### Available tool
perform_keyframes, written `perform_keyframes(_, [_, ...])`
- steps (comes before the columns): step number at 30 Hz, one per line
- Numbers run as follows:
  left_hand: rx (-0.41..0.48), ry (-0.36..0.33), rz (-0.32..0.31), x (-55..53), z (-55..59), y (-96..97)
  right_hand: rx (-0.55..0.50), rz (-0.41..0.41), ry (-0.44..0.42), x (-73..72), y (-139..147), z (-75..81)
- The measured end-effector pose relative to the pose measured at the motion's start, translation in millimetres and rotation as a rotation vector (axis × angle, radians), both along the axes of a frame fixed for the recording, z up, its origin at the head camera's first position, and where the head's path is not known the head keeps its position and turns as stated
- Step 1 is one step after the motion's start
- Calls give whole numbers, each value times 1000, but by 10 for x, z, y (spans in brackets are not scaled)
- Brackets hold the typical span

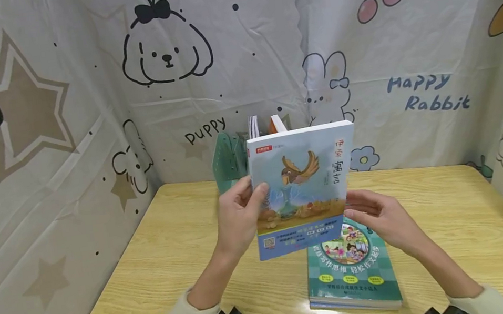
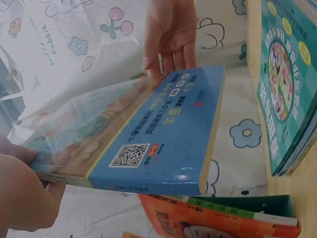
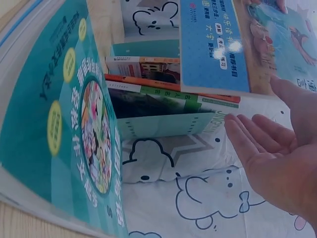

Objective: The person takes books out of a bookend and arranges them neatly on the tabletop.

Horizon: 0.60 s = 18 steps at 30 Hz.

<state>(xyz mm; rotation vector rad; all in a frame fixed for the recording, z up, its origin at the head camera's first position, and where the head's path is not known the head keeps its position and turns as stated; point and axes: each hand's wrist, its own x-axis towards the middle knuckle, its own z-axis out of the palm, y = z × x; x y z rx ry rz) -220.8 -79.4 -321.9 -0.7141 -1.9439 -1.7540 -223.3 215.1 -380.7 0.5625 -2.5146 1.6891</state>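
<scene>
A light-blue paperback book (image 1: pixel 302 200) with a bird on its cover is held up, front side towards the head camera, over the table. My left hand (image 1: pixel 236 222) grips its left edge, the thumb on the cover and the fingers behind. By the book's right edge is my right hand (image 1: pixel 381 217); in the right wrist view its fingers are loosely extended, the thumb close to the edge, and whether it touches cannot be told. Below lies a green book (image 1: pixel 351 284) on top of at least one other, its upper part hidden by the blue one.
Behind the raised book, a green bookend stand (image 1: pixel 228 162) holds several upright books (image 3: pixel 173 94), mostly hidden in the head view. The wooden table (image 1: pixel 164 258) meets patterned curtains (image 1: pixel 248 56) at the back and sides.
</scene>
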Motion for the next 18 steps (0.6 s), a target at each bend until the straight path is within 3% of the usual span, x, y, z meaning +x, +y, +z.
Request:
perform_keyframes(8, [3, -51, -69, -16, -78, 121, -43, 21, 30, 7, 9, 1])
perform_keyframes(18, [-20, -138, -73, -67, -144, 155, -45, -1, 116, 41, 100, -57])
